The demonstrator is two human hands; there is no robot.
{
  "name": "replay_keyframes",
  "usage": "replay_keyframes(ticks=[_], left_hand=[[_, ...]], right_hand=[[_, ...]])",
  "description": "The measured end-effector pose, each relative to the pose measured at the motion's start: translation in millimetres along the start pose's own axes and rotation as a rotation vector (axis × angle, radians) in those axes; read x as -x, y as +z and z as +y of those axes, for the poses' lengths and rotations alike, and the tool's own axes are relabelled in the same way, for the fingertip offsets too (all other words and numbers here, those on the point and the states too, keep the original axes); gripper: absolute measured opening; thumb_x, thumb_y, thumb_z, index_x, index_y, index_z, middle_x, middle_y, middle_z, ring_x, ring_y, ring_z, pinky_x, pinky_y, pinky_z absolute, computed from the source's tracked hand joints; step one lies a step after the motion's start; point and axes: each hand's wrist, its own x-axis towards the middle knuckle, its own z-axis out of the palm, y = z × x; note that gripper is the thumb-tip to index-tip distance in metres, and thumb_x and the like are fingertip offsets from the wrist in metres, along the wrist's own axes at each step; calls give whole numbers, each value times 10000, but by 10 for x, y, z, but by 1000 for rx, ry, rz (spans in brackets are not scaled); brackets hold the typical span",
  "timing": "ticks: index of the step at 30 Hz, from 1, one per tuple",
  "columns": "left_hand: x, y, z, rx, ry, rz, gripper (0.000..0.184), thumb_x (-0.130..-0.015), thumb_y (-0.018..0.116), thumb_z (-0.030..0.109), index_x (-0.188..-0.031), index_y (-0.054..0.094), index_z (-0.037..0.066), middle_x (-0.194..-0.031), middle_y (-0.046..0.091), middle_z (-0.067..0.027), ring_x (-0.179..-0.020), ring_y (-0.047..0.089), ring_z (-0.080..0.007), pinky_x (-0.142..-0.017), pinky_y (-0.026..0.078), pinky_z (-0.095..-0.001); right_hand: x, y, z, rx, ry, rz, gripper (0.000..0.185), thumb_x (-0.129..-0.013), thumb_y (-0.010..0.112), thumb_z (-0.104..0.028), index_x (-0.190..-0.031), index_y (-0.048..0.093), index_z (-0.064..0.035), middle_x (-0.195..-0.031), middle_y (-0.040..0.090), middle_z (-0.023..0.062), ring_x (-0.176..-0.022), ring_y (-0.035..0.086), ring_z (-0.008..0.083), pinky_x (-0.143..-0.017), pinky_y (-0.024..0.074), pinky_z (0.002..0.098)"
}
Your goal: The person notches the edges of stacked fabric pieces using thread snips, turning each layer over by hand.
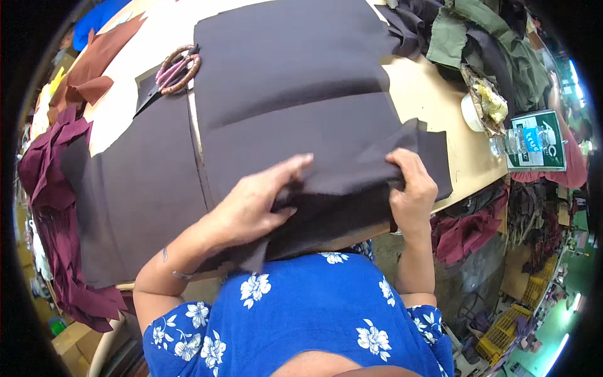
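A large dark grey-brown fabric piece (295,56) lies on the table in front of me, its near part lifted and folded in soft waves. My right hand (414,191) has its fingers curled on the raised near-right part of this fabric, gripping it. Over the near-left part is my left hand (254,198), slightly blurred, with fingers stretched out and thumb apart, touching the cloth. Another dark fabric panel (141,195) lies flat to the left. Scissors (176,72) with wrapped handles rest at the top edge of that panel.
Maroon cloth (56,157) hangs over the left table edge, with rust-brown pieces (94,75) beyond. At right are green cloth scraps (521,56), a white bowl (471,113) with a food wrapper, a plastic water bottle (518,141) and a green-white box (546,122).
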Motion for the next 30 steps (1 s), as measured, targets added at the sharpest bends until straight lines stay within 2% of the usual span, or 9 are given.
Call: replay_keyframes(ticks=[3, 7, 8, 11, 16, 18, 22, 28, 30], left_hand=[[94, 46, -28, -16, 62, -100, 601, -648, 508, -130, -1213, 470, 71, -1096, 576, -172, -994, 576, -321, -880, 439, -372], [202, -18, 160, 193, -96, -571, 564, -653, 479, -73, -1209, 454, 17, -1117, 566, -190, -995, 570, -337, -857, 438, -366], [277, -10, 119, 262, 29, -648, 560, -660, 476, -62, -1217, 438, -15, -1112, 560, -201, -1003, 563, -334, -859, 434, -366], [317, -120, 251, 494, 58, -808, 532, -683, 517, -34, -1210, 447, -14, -1078, 572, -198, -987, 566, -334, -855, 438, -356], [14, -569, 475, -297, -76, -418, 337, -744, 579, 41, -1076, 533, 10, -899, 607, -163, -804, 603, -320, -764, 467, -353], [-333, -674, 251, -373, 33, -160, 265, -770, 593, 82, -1022, 551, 14, -897, 588, -152, -846, 582, -303, -798, 451, -362], [-941, -837, -278, -777, 215, 205, 228, -769, 622, 145, -939, 570, 2, -1119, 496, -126, -1048, 482, -272, -920, 375, -380], [-1226, -949, -418, -881, 115, 150, 221, -727, 676, 184, -829, 567, 22, -1137, 462, -92, -1012, 496, -255, -890, 402, -353], [-1224, -941, -456, -787, 123, 130, 225, -763, 642, 184, -860, 541, 7, -1024, 504, -120, -914, 519, -268, -807, 416, -366]], right_hand=[[22, -177, -10, -129, 15, -56, 382, -525, 520, 104, -881, 564, -28, -877, 594, 133, -804, 600, 309, -682, 485, 342], [35, -408, -145, -244, 29, -264, 382, -505, 513, 110, -860, 567, -20, -833, 589, 126, -762, 598, 305, -649, 480, 342], [33, -459, -177, -304, 42, -335, 380, -502, 515, 107, -856, 567, -20, -827, 588, 122, -752, 597, 305, -643, 478, 341], [-18, -545, -269, -319, -60, -352, 322, -518, 558, 58, -823, 565, -47, -791, 582, 87, -714, 592, 280, -588, 451, 340], [-452, -348, -245, 157, -216, -82, 332, -577, 587, 19, -881, 520, -96, -817, 547, 63, -642, 565, 268, -550, 440, 366], [-650, -179, -117, 334, -155, 63, 441, -622, 607, 15, -1031, 520, -125, -971, 562, 64, -677, 595, 275, -567, 483, 365], [-578, -97, -107, 218, -79, 260, 490, -668, 653, -24, -1131, 536, -132, -1100, 551, 92, -775, 617, 280, -627, 505, 349], [33, -210, 4, 39, 180, 155, 402, -723, 683, -90, -1107, 566, -89, -1016, 591, 124, -855, 618, 277, -683, 508, 329], [159, -152, 38, -134, 360, 89, 409, -732, 687, -94, -1121, 560, -87, -994, 597, 134, -864, 618, 267, -686, 506, 320]])
